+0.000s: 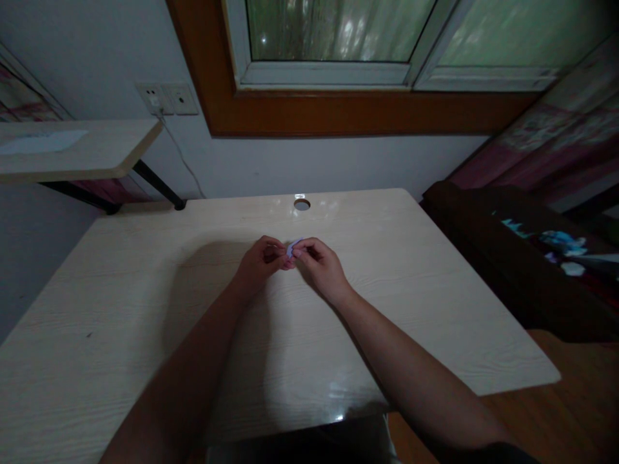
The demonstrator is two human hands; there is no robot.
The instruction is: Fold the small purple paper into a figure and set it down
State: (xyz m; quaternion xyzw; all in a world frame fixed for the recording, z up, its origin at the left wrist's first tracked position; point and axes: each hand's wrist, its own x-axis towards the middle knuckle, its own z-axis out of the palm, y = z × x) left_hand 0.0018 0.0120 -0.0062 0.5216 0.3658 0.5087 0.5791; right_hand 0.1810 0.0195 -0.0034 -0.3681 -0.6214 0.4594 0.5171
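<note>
My left hand [264, 261] and my right hand [319, 263] meet over the middle of the pale wooden table [411, 309]. Between their fingertips is a small piece of purple paper [291, 248], folded or bent, with its upper edge slanting up to the right. Both hands pinch it, the left from its left side and the right from its right side. Fingers cover most of the piece, so its full shape is hidden.
A round cable hole [302, 204] lies near the table's back edge. A raised shelf [72, 154] on black legs stands at the back left. A white cable [181, 154] hangs from the wall socket [167, 98]. Beyond the right edge is a dark brown surface [483, 258] holding colourful items.
</note>
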